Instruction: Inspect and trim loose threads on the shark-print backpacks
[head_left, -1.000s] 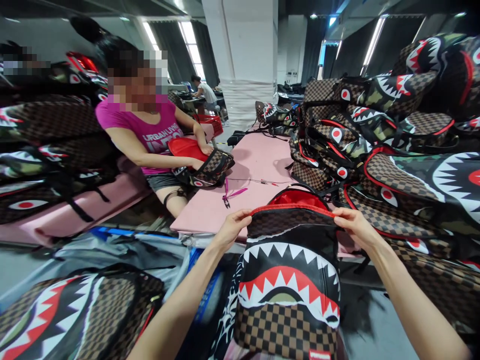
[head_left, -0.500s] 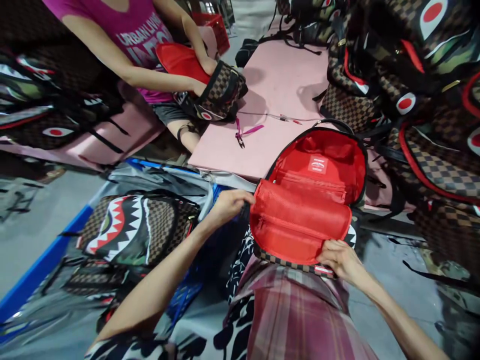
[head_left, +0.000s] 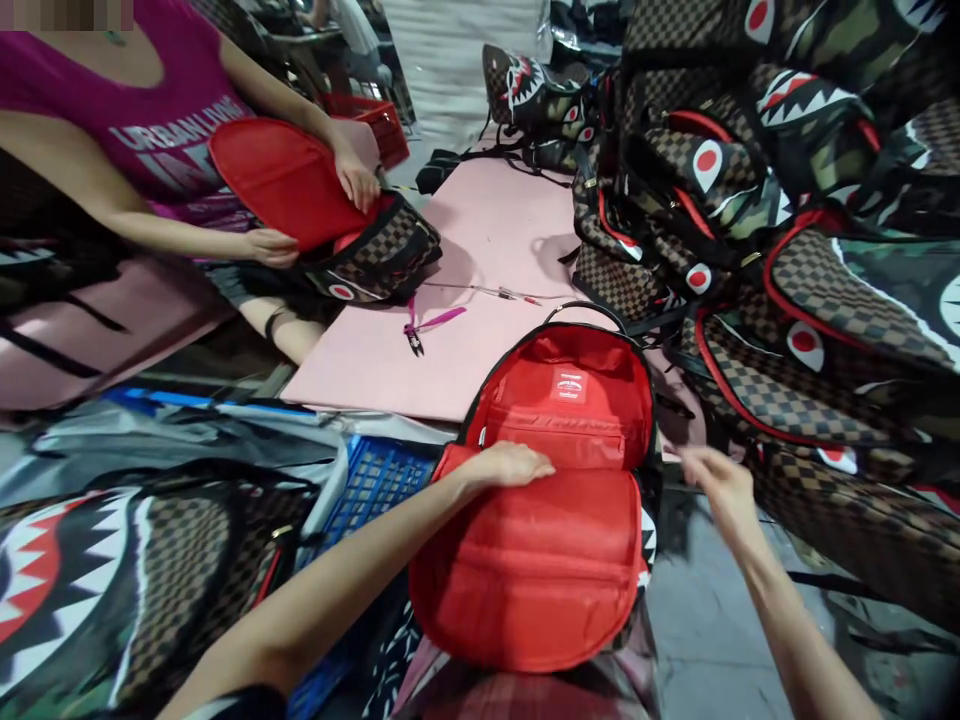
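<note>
An open backpack with red lining and brown checkered outer fabric sits in front of me, its flap folded down toward my lap. A pale label is sewn inside, above a lining pocket. My left hand lies across the lining near the fold, fingers stretched out and pointing right. Off the backpack's right side, my right hand is raised in the air, touching nothing I can see. Its fingers are loosely bent and somewhat blurred.
Across the pink table, a person in a magenta shirt handles another red-lined backpack. Thread snips with a purple ribbon lie nearby. Backpacks are piled at right. At lower left, a shark-mouth backpack lies by a blue crate.
My left hand has moved from the backpack's left edge onto its lining. My right hand has let go of the flap's lower edge and risen to the right. The view has shifted.
</note>
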